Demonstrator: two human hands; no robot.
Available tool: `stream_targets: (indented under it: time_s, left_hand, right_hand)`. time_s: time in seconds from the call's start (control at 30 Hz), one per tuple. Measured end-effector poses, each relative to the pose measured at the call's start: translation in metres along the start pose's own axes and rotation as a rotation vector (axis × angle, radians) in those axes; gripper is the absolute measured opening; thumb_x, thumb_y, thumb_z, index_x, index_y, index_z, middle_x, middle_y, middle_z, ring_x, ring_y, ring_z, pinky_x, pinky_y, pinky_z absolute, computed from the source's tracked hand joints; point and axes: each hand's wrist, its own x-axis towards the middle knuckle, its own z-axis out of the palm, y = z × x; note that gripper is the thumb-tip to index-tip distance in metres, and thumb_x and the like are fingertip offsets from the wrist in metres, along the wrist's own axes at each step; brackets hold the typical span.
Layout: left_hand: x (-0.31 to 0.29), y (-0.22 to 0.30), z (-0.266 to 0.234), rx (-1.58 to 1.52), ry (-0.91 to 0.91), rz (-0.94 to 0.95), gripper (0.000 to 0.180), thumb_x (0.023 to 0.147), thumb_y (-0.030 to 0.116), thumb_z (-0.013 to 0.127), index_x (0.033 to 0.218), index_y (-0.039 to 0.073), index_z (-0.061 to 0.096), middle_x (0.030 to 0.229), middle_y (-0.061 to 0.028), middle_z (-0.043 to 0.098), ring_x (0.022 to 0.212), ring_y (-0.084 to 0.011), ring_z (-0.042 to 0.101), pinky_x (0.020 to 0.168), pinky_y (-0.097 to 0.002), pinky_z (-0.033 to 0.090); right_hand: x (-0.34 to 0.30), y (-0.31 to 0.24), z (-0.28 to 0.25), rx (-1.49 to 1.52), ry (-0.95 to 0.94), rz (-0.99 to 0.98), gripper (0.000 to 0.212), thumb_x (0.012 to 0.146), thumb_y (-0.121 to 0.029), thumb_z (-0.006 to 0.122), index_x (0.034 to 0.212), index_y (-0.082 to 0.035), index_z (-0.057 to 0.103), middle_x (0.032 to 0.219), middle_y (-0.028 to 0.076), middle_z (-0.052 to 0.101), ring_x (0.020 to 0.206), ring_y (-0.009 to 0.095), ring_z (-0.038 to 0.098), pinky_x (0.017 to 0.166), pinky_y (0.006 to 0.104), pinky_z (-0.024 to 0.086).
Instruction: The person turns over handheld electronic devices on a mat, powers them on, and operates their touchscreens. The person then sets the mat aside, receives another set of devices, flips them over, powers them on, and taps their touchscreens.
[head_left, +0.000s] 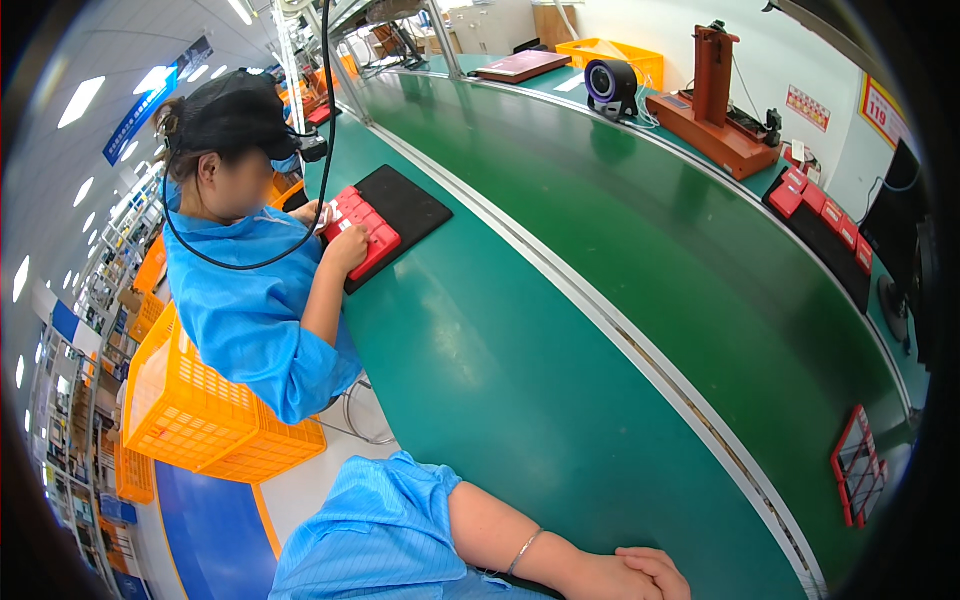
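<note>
Left hand (610, 578): cut off at the lower edge; cannot tell if fingers are curled.
Right hand: cannot be told apart there.
Green worktop (470, 400): just beside the fingers.
Red frame (852, 470): right of them, details unclear.
Red pieces (375, 228): far left beyond, partly covered.

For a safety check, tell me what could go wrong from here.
The bracelet near the left hand might snag if it meets an edge. The black cable looping past the co-worker could catch on an arm. If the green belt runs, the red frame on it might be carried off.
</note>
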Motion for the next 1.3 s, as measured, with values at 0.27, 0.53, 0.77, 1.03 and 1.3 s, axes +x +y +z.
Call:
stream_targets:
  time_s: [0.27, 0.53, 0.77, 1.03, 1.3]
  left_hand:
    - [-0.002, -0.001, -0.001, -0.002, -0.01, 0.0, 0.018, 0.078, 0.008, 0.064, 0.091, -0.004, 0.063, 0.09, -0.018, 0.062, 0.089, -0.0327, 0.061, 0.081, -0.0395, 0.048]
    - [-0.002, -0.001, -0.003, -0.004, -0.019, 0.001, 0.018, 0.078, 0.008, 0.063, 0.092, -0.004, 0.063, 0.091, -0.0182, 0.063, 0.09, -0.0327, 0.061, 0.082, -0.0396, 0.048]
    - [-0.001, 0.001, -0.004, -0.017, -0.002, -0.009, 0.018, 0.078, 0.008, 0.063, 0.092, -0.004, 0.064, 0.09, -0.018, 0.063, 0.089, -0.0325, 0.061, 0.082, -0.0395, 0.048]
    - [-0.003, -0.002, 0.001, -0.024, 0.039, 0.052, 0.018, 0.077, 0.006, 0.063, 0.091, -0.004, 0.063, 0.089, -0.0187, 0.062, 0.088, -0.0327, 0.061, 0.082, -0.0397, 0.048]
    - [-0.004, -0.003, 0.0, -0.031, 0.021, 0.036, 0.018, 0.076, 0.006, 0.063, 0.09, -0.004, 0.063, 0.088, -0.019, 0.062, 0.087, -0.0333, 0.061, 0.081, -0.0399, 0.048]
  right_hand:
    - [0.001, 0.003, 0.001, -0.019, -0.001, -0.007, 0.072, 0.071, -0.036, 0.078, 0.129, -0.001, 0.054, 0.134, 0.019, 0.049, 0.126, 0.031, 0.046, 0.108, 0.0408, 0.032]
    - [0.003, -0.011, 0.005, 0.009, 0.041, 0.033, 0.073, 0.069, -0.041, 0.075, 0.126, 0.0, 0.056, 0.133, 0.02, 0.051, 0.125, 0.032, 0.047, 0.108, 0.0425, 0.032]
    - [0.005, -0.006, 0.002, -0.03, 0.023, -0.003, 0.074, 0.07, -0.046, 0.075, 0.125, 0.0, 0.056, 0.132, 0.019, 0.051, 0.124, 0.032, 0.047, 0.108, 0.0423, 0.032]
    - [0.002, -0.005, 0.004, -0.032, 0.021, 0.002, 0.071, 0.071, -0.042, 0.075, 0.126, -0.001, 0.056, 0.132, 0.018, 0.051, 0.125, 0.031, 0.047, 0.108, 0.0411, 0.032]
    - [0.004, -0.001, 0.002, -0.043, 0.006, -0.009, 0.07, 0.07, -0.037, 0.076, 0.127, -0.001, 0.055, 0.133, 0.018, 0.051, 0.125, 0.03, 0.047, 0.108, 0.0406, 0.032]
